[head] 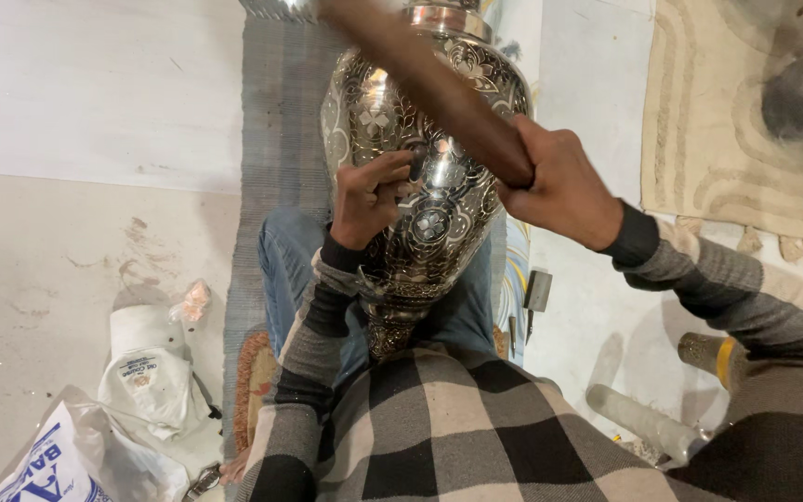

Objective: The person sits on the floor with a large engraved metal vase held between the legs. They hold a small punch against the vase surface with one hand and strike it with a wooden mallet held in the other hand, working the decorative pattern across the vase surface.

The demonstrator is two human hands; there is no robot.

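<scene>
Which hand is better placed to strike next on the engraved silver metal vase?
Right. The right hand grips the brown wooden handle raised over the engraved silver metal vase, while the left hand pinches something small against its surface.

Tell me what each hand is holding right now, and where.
Right hand grips the wooden handle at its lower end. Left hand pinches something small against the engraved metal vase; unclear what.

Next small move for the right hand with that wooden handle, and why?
Probably bring the wooden handle down for a light tap at the left hand. The right hand holds it raised across the engraved vase, and the left fingers pinch at one spot on the metal; any tool there is hidden.
</scene>
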